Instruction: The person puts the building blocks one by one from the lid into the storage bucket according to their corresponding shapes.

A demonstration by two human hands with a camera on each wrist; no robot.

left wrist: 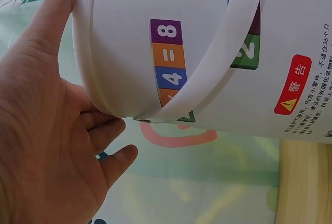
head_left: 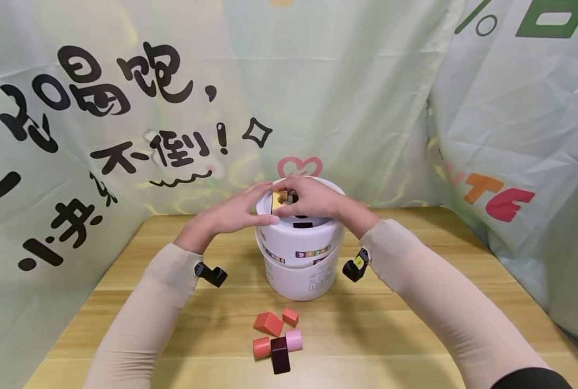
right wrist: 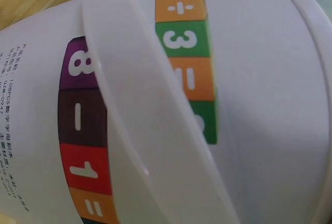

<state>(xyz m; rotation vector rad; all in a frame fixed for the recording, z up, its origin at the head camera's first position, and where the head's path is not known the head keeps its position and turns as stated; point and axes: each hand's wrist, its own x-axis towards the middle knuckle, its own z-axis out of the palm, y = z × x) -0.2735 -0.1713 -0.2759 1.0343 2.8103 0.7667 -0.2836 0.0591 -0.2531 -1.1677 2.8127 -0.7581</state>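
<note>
A white bucket (head_left: 301, 281) with number-sum stickers stands upright on the table, its handle hanging against the side. Dark openings show in its white lid (head_left: 335, 186). My right hand (head_left: 315, 197) lies over the lid, thumb and fingers bent round a yellow block (head_left: 277, 207) with a round hole; the grip is partly hidden. My left hand (head_left: 240, 208) rests on the lid's left edge, thumb tip close to the right thumb. In the left wrist view, the left hand (left wrist: 57, 115) touches the rim with loosely bent fingers. In the right wrist view, only the bucket (right wrist: 259, 79) shows.
Nearer on the wooden table (head_left: 211, 335) lie a red wedge block (head_left: 268, 323), a small red block (head_left: 290, 316), a red cylinder (head_left: 261, 348), a pink cylinder (head_left: 294, 340) and a dark block (head_left: 280, 356). Printed cloth (head_left: 367, 108) hangs behind and at both sides.
</note>
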